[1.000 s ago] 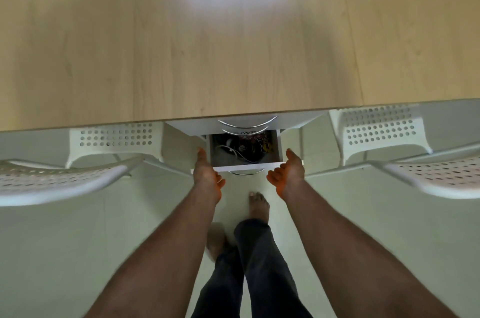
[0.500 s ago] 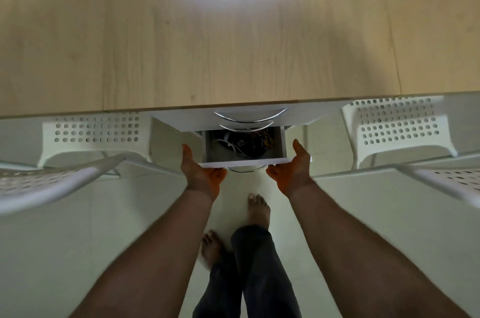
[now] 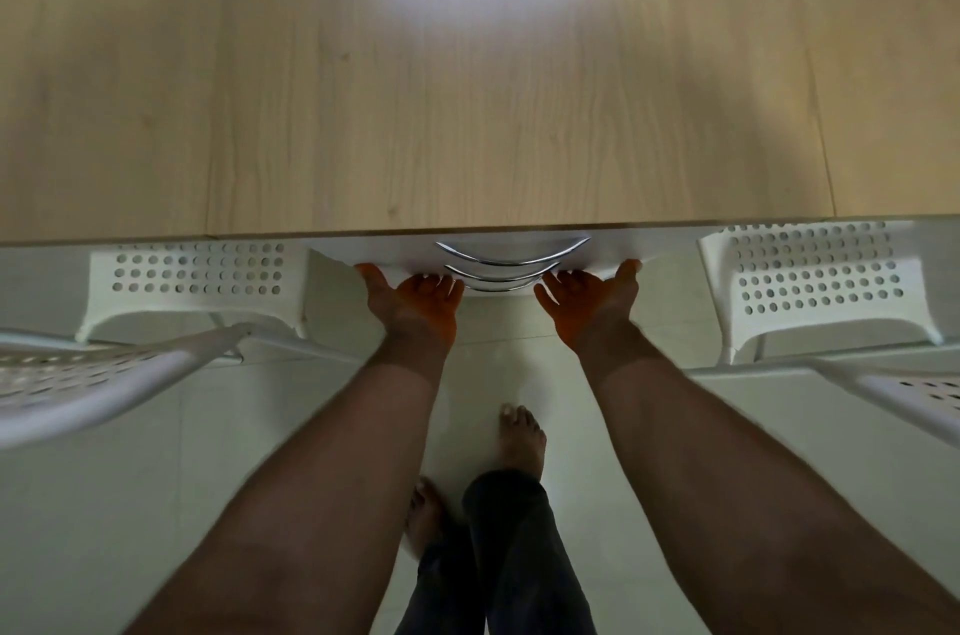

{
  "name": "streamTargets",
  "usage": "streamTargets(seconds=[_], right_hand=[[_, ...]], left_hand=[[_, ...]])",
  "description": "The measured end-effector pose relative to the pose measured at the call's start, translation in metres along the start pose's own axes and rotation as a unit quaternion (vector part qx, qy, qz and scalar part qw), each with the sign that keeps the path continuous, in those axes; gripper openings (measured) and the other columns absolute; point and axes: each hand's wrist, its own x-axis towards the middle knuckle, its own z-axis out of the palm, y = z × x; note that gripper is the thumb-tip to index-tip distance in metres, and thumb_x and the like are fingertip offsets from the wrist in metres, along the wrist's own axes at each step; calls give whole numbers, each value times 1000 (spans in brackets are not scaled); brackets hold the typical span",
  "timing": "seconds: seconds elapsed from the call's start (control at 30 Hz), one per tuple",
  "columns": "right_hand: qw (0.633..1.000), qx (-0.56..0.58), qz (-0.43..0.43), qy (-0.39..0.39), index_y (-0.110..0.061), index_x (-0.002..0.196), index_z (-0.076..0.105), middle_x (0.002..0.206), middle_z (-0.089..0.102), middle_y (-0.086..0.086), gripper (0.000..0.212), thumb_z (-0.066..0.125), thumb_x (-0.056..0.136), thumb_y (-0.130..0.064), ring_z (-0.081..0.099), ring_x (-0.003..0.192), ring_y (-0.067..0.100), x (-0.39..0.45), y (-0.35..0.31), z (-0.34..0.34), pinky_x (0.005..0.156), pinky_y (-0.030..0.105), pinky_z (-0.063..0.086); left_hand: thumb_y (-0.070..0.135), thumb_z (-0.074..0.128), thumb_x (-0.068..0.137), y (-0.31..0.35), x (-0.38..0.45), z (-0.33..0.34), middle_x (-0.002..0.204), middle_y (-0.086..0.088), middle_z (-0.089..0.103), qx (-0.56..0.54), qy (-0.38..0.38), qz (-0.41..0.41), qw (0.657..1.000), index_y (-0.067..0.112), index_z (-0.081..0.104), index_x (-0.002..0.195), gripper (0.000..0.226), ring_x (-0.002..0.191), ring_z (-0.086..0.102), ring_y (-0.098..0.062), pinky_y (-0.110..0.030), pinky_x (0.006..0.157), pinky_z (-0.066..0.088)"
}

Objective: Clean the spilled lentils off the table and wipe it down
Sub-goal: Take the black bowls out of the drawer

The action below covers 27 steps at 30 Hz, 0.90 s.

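Observation:
A light wooden table (image 3: 467, 104) fills the upper half of the view; no lentils show on it. Under its front edge sits a white drawer unit (image 3: 395, 252) with curved chrome handles (image 3: 511, 256), its drawers shut. My left hand (image 3: 415, 307) presses flat against the lowest drawer front, left of the handles, fingers straight. My right hand (image 3: 592, 304) presses the same front to the right of the handles, fingers spread. Neither hand holds anything.
Two white perforated chairs stand under the table edge, one at the left (image 3: 192, 286) and one at the right (image 3: 815, 281). My bare feet (image 3: 519, 442) stand on the pale tiled floor (image 3: 130, 530) between them.
The open drawer with wires inside has been pushed in by both hands and is now shut. My hands moved forward to the drawer front.

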Motion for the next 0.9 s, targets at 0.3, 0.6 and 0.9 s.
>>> streamTargets(seconds=[0.3,0.6,0.9], right_hand=[[830,-459,-310,66,-19,105,69,94,70,6,18,53,103,-25,70,85,28,-27,34,-12,76,37,56],[296,-836,-449,-111,-5,130,66,122,69,16,60,66,70,-5,63,114,40,-46,60,15,78,44,54],[257,-907,-329,-60,-13,147,52,140,57,9,60,58,88,-14,44,135,32,-66,68,18,94,42,48]], left_hand=[[76,35,101,5,-10,-11,149,-22,53,151,33,-12,988,0,42,154,93,140,52,-37,-53,118,41],[33,68,100,-1,-61,-16,104,-7,79,704,28,253,663,14,78,104,22,98,71,-21,-27,88,51],[22,70,93,4,-88,-18,114,-8,74,737,-76,466,484,8,73,123,33,108,68,-29,-41,93,56]])
